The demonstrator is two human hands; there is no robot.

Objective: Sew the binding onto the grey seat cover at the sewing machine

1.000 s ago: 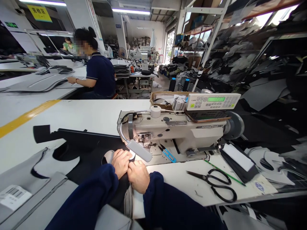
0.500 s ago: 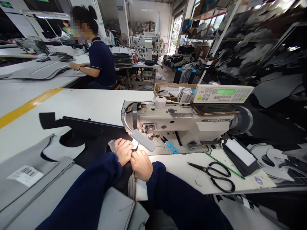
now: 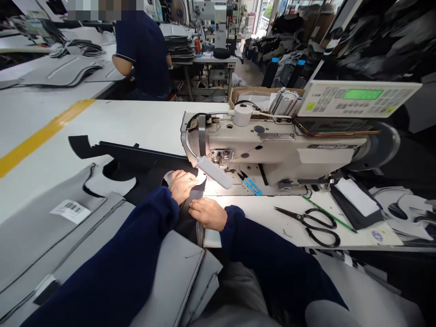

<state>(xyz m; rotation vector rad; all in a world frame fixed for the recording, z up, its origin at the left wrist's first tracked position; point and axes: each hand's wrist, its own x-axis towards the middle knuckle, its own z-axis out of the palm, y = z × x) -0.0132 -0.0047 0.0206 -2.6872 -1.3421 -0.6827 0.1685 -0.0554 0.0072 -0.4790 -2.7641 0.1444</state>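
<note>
Beside the needle area of the sewing machine [image 3: 272, 147], my left hand [image 3: 183, 185] presses on a black fabric panel [image 3: 150, 175], its fingers closed together. A small white piece [image 3: 201, 176] lies at its fingertips, under the lamp. Closer to my body, my right hand [image 3: 208, 214] has curled fingers gripping the panel's right edge. Part of the panel hangs over the table's front edge, and the fingertips' undersides are hidden. Blue thread snips [image 3: 251, 185] lie on the machine bed, right of my hands.
Black scissors [image 3: 311, 222] and a green stick [image 3: 330, 215] lie at the right. Grey panels [image 3: 68, 227] with a barcode label cover the left front. A control panel [image 3: 357, 97] and a phone [image 3: 337, 126] sit on the machine. A co-worker [image 3: 141, 50] sits across the table.
The view has tilted down and shifted. My right hand has drawn back from my left hand toward my body, along the fabric edge. The co-worker's arm has moved.
</note>
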